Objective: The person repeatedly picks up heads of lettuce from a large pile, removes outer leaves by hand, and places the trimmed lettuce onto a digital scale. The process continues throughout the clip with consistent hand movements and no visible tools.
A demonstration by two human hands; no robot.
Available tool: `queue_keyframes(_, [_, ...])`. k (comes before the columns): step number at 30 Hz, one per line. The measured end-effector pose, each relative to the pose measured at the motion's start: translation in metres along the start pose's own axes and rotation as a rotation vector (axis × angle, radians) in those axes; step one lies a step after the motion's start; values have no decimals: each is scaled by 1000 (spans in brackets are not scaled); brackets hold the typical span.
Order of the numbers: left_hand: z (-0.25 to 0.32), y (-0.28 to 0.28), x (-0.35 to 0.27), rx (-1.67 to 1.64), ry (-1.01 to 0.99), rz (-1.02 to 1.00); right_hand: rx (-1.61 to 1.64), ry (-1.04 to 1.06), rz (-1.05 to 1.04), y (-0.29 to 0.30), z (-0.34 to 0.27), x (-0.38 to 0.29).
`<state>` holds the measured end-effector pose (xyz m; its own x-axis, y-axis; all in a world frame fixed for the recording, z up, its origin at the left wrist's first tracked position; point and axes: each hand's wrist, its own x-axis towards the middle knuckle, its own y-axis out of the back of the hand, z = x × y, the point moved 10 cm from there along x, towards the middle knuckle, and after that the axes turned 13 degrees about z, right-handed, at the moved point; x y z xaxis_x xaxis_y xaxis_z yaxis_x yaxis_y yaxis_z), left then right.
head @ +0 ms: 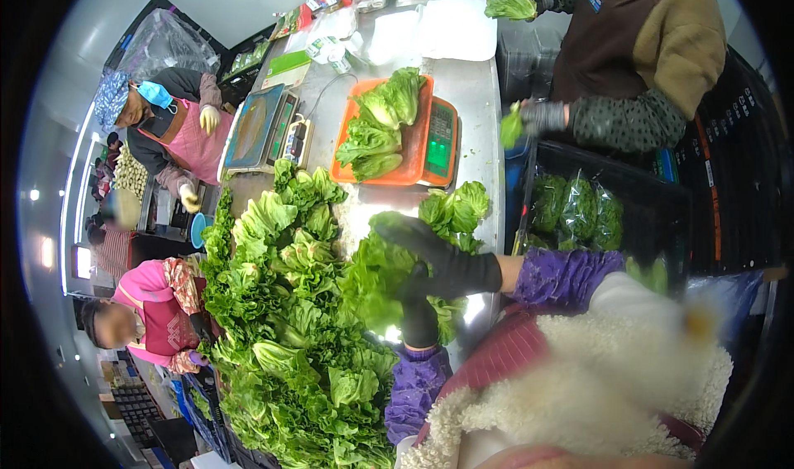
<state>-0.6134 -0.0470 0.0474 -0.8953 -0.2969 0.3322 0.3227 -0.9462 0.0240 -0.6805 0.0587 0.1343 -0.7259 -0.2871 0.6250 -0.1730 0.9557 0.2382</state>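
Note:
In gloves, my right hand and my left hand are around one head of green lettuce, which motion blur softens; the fingertips are partly hidden by leaves. A large heap of lettuce lies left of my hands on the metal table. Some loose heads rest just above my right hand in the picture. Farther off, an orange tray with several lettuce heads sits on an orange digital scale whose display is lit.
A co-worker at the upper right holds lettuce in gloved hands. Below them is a black crate with bagged greens. Two co-workers in pink stand across the table. A second scale, a power strip and white sheets lie farther along the table.

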Motion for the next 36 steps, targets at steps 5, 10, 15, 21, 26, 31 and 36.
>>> queue_keyframes(5, [1,25,16,266,-6,192,305,-420,572,109,104,65])
queue_keyframes(10, [-12,34,4,190,75,354,-243,-69,471,141,125,161])
queue_keyframes(15, [-25,13,-11,435,-11,186,-476,196,195,76,138,201])
queue_keyframes(21, [-43,22,-26,307,131,185,-1064,205,-171,16,221,196])
queue_keyframes(26, [-52,28,-37,431,119,136,-976,215,-203,27,240,197])
queue_keyframes(31, [-55,29,-40,471,112,117,-617,164,17,69,211,214])
queue_keyframes(36, [-46,21,-46,668,26,-25,-520,169,161,109,175,205])
